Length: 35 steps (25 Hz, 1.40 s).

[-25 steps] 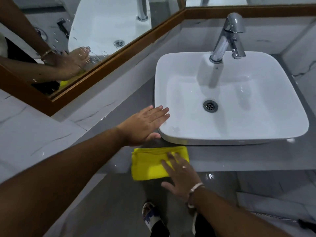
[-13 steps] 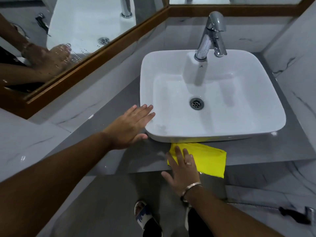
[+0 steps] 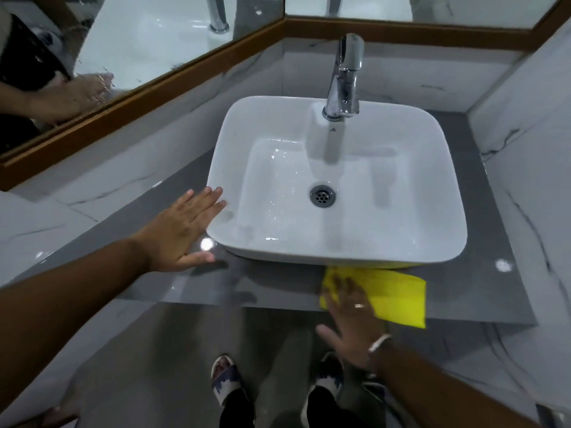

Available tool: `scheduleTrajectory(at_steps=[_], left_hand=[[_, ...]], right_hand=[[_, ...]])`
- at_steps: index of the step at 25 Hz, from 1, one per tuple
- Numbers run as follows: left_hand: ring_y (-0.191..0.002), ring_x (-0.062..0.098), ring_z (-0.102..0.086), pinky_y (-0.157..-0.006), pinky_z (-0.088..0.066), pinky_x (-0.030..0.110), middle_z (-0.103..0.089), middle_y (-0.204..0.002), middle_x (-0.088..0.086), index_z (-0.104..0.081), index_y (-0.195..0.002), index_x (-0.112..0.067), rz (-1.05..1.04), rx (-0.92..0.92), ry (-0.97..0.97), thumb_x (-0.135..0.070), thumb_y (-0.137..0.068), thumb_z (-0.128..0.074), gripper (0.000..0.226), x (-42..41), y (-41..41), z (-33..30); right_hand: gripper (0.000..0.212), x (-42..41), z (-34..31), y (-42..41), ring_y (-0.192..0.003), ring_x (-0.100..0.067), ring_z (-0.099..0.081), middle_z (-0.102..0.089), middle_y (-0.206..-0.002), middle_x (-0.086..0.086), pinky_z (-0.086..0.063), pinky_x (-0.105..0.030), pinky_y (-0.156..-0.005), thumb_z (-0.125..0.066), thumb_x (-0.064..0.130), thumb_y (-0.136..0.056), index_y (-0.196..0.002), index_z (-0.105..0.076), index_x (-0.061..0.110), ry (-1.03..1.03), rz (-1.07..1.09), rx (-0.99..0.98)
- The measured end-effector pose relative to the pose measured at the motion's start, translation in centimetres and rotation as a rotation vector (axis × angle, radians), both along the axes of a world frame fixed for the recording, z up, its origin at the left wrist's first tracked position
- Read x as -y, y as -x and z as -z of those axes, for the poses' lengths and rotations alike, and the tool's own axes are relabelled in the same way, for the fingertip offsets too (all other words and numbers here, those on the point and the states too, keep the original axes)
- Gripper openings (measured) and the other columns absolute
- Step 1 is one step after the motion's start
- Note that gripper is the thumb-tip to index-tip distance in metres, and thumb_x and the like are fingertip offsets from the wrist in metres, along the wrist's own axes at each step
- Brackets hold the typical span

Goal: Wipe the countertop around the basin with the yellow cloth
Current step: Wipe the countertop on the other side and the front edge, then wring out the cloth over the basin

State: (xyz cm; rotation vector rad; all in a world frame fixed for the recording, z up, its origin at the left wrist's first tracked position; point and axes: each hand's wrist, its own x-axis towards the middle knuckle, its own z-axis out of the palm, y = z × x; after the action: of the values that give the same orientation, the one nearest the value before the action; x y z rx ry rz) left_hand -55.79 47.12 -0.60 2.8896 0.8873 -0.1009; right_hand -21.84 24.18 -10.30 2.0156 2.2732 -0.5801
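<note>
My grey countertop [image 3: 173, 282] carries the white basin [image 3: 336, 242]. The yellow cloth [image 3: 398, 298] lies flat on the front strip, touching the basin's base. My left hand [image 3: 182, 233] rests on it beside the basin.

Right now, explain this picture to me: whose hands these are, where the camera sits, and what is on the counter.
There is no machine here. A person wears a wide-angle camera on the head, looking down, so both arms reach in from the bottom edge. The left hand rests flat and open on the grey countertop, fingertips against the white basin. The right hand presses flat on a folded yellow cloth lying on the strip in front of the basin; it pushes the cloth rather than gripping it. A chrome tap stands behind the basin. The mirror at upper left reflects the basin and a hand.
</note>
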Motion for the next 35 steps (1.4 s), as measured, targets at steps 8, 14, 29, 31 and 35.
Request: scheduleTrajectory(at_steps=[8,14,29,31,35], left_hand=[[-0.142,0.035,-0.027,-0.115,-0.022,0.048,-0.032,-0.152,0.024,-0.027,-0.147,-0.003,-0.136,0.022,-0.127,-0.047,-0.088,-0.044,0.075,10.5,-5.1,-0.6],[-0.130,0.031,-0.047,-0.104,-0.044,0.043,-0.043,-0.149,0.014,-0.036,-0.143,-0.011,0.001,-0.096,0.132,-0.053,-0.073,-0.064,0.087,18.9,-16.3,6.3],[-0.092,0.030,-0.066,-0.075,-0.054,0.039,-0.070,-0.106,0.007,-0.063,-0.109,-0.015,-0.054,0.218,0.094,-0.024,-0.086,-0.049,0.028,11.8,-12.5,4.4],[-0.115,0.028,-0.059,-0.097,-0.047,0.038,-0.063,-0.129,0.010,-0.059,-0.126,-0.010,-0.044,0.480,0.016,-0.022,-0.089,-0.056,0.039,13.0,-9.8,2.7],[-0.141,0.033,-0.034,-0.113,-0.031,0.049,-0.039,-0.149,0.018,-0.042,-0.140,-0.002,0.052,0.640,-0.038,-0.038,-0.085,-0.062,0.068,13.3,-8.1,-0.2]], right_hand=[[0.075,0.1,-3.0,-1.9,-0.124,-0.034,-0.050,-0.051,-0.138,-0.014,-0.042,-0.044,-0.102,-0.069,0.038,-0.063,-0.131,-0.042,0.021,-0.045,-0.172,-0.068],[0.105,-0.5,-1.6,-7.5,-0.099,-0.042,-0.061,-0.064,-0.110,-0.022,-0.055,-0.050,-0.082,-0.081,0.042,-0.027,-0.121,-0.052,0.004,0.083,0.072,0.195],[0.030,-4.6,-8.4,2.1,-0.076,-0.029,-0.069,-0.070,-0.090,-0.012,-0.057,-0.038,-0.068,-0.061,0.013,-0.071,-0.100,-0.062,0.013,0.721,0.568,-0.549],[0.027,-4.2,-12.5,3.2,-0.059,-0.023,-0.064,-0.066,-0.081,-0.012,-0.056,-0.034,-0.055,-0.052,-0.004,-0.079,-0.102,-0.056,0.009,0.930,0.792,-0.982],[0.033,-5.1,-19.8,3.8,-0.062,-0.019,-0.060,-0.064,-0.078,-0.008,-0.055,-0.034,-0.055,-0.065,-0.002,-0.072,-0.102,-0.059,0.011,1.049,0.758,-1.396]])
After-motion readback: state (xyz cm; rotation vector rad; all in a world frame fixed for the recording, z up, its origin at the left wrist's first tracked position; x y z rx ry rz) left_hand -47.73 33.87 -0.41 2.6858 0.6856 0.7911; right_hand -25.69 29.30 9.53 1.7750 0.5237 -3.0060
